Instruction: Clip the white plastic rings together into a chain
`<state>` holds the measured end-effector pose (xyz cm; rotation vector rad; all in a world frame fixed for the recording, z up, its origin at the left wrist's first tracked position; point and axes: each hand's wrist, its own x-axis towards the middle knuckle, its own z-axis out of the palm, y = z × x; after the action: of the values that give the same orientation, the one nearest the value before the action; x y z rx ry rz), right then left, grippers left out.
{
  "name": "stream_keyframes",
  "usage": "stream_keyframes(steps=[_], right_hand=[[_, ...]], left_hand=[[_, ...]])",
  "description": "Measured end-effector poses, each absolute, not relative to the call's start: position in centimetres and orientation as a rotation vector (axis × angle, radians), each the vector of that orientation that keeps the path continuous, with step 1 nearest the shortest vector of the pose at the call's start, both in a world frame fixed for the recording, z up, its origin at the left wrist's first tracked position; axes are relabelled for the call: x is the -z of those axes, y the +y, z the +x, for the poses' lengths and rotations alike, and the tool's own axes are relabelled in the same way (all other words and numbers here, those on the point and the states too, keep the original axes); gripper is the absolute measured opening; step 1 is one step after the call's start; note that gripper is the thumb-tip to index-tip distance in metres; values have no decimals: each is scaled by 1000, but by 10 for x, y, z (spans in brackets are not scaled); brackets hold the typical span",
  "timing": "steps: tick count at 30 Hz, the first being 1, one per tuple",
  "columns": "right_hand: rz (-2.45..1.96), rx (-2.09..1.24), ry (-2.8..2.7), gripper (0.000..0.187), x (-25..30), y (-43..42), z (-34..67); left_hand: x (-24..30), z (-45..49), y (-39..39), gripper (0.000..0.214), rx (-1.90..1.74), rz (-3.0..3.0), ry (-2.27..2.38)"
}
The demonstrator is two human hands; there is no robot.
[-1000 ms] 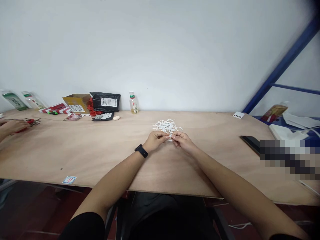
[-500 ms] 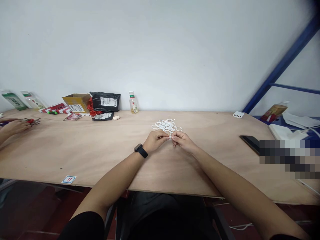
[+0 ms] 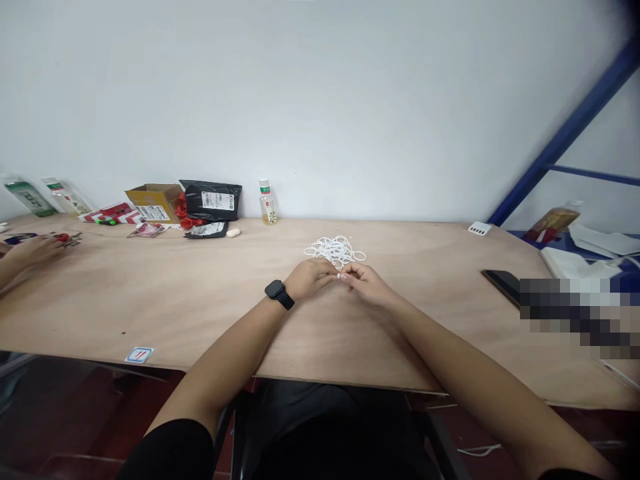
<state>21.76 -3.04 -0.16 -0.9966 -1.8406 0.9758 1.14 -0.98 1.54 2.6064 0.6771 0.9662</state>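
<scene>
A loose heap of white looped cord [image 3: 334,249] lies on the wooden table [image 3: 200,300], just beyond my fingertips. My left hand [image 3: 311,279], below a black watch [image 3: 279,293], pinches a small white part of the cord between thumb and forefinger. From the other side, my right hand [image 3: 367,283] grips the same bit with thumb and forefinger, so the fingertips almost meet. The fingers cover most of the held piece, and whether it is a knot or plain cord cannot be made out.
Along the wall stand a bottle [image 3: 267,202], a black parcel bag [image 3: 213,200] and an open carton [image 3: 155,203]. Another person's hand [image 3: 35,252] works at far left with a red-handled tool. A phone [image 3: 501,287] and a white socket block [image 3: 479,229] lie right.
My fingertips have shifted slightly on the white cord, and less of the held piece shows between them. The view has tilted a little. The other person's hand at left moved slightly.
</scene>
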Motion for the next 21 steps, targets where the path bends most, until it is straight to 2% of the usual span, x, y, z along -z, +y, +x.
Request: stream_keyframes(steps=[3,5,10,14,21], right_hand=[[-1030,-638,-2073,18,1,-35,214],[-968,-540,-2223,16,2,-39,211],[-795,-539,-2424,13,6,-48,202],[-729,-607,-2426,11,4,-51,198],[-911,-540,-2321,13,4,-45,205]], left_hand=[[-7,1,3,26,-844,2704,840],[3,-7,12,28,-781,2709,1024],[21,-11,26,31,-747,2674,1337],[27,3,29,32,-786,2700,1286],[31,16,28,16,-755,2664,1310]])
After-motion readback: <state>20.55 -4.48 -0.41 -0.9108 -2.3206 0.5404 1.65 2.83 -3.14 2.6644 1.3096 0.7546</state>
